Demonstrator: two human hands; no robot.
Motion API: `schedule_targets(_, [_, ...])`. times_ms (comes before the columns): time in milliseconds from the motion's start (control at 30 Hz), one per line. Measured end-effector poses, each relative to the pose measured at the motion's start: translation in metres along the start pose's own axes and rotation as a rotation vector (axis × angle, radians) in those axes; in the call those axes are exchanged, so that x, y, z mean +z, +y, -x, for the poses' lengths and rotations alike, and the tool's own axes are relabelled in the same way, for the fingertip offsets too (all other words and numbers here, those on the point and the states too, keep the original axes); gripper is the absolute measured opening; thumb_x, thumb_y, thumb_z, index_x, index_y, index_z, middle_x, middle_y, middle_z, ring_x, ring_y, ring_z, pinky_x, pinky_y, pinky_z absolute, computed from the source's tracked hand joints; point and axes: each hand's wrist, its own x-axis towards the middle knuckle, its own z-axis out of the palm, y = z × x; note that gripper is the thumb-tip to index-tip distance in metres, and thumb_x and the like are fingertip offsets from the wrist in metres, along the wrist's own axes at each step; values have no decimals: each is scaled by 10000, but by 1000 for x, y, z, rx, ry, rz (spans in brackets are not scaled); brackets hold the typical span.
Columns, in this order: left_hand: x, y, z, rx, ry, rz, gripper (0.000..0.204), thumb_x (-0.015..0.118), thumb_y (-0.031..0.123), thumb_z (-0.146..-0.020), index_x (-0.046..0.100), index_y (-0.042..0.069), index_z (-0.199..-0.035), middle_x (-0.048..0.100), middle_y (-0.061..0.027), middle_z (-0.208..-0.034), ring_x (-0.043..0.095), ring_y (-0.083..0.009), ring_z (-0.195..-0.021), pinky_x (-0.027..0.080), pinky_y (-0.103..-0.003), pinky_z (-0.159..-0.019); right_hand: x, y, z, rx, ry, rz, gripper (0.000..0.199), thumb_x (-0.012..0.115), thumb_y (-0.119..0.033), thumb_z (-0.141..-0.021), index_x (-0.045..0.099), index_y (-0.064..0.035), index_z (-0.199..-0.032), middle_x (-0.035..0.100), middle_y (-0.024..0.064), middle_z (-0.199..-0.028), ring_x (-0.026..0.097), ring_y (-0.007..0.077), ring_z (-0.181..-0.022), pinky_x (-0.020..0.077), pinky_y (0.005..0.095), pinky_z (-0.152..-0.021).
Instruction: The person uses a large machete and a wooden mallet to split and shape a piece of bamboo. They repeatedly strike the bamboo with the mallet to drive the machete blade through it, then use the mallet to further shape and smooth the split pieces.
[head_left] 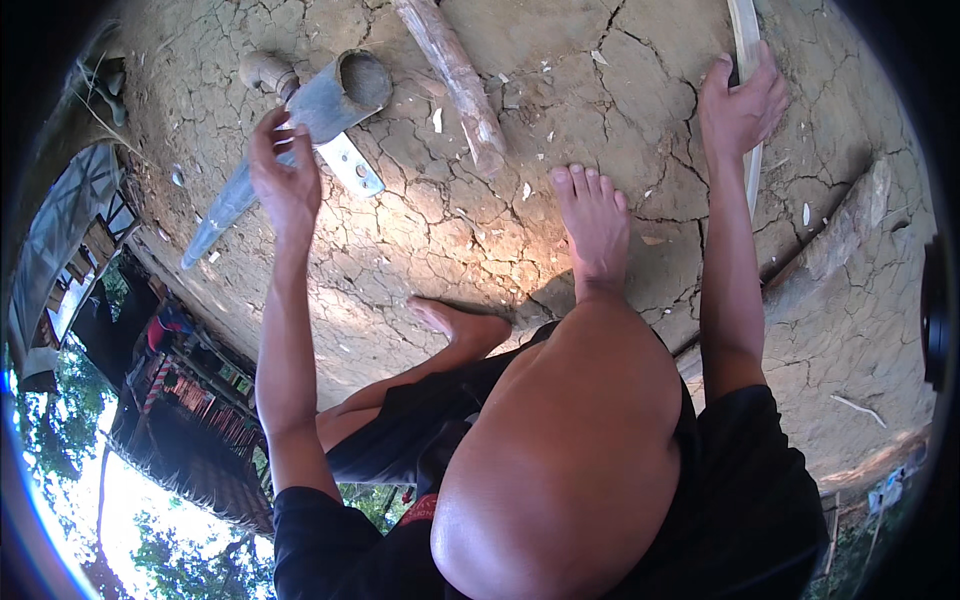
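The person sits on cracked, dry earth ground (420, 230), one bare foot (592, 225) planted flat and the other foot (455, 325) tucked in sideways nearer the body. Taking that planted foot as the marker: up and to its left lies a cut bamboo tube (300, 125), hollow mouth showing at its upper end and the other end tapering to a point down-left. A flat-bladed knife (350, 165) rests against the tube's near side.

The left hand (285, 180) is raised over the tube's middle, fingers loosely curled, partly open and holding nothing; whether it touches the bamboo I cannot tell. The left arm runs almost straight out from the shoulder.

Up and to the right of the foot, the right hand (740, 105) reaches out at full stretch and rests on a thin pale bamboo strip (748, 60) that runs past it toward the top edge. The fingers are spread rather than clamped, so it looks like a laying-on of the palm, not a full grip.

A rough wooden stick (455, 80) lies above the foot, between the two hands.

My reading is that this is a gathering step: both arms are out toward material, neither has taken hold. Closing on the strip calls for the fingers to wrap its narrow edge.
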Motion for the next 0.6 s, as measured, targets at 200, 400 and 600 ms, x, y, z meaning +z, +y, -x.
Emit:
schedule_targets(200, [125,124,45,-167,-45,74,816,811,292,-812,368,-91,-1379,536,-294,-1252,534,-406,-1188,458,-495,-984,-7,-12,-7,-10,-95,-61,534,649,-282,-886,515,-65,-1354,560,222,-1206,513,409,-1152,391,507,-1008])
schedule_targets(400, [160,111,24,-482,-19,209,707,734,221,-826,382,-118,-1338,514,-345,-1247,481,-482,-1221,390,-506,-1052,-18,-20,-11,33,-126,-63,498,652,-246,-924,512,-60,-1365,540,218,-1152,519,417,-1113,415,502,-965])
schedule_targets(600, [88,113,39,-417,-166,618,542,721,193,-861,496,-67,-1279,610,-271,-1126,623,-398,-1000,478,-454,-928,-24,-3,-18,17,-190,-203,438,608,-155,-962,540,-30,-1376,583,230,-1111,575,413,-1044,462,490,-905])
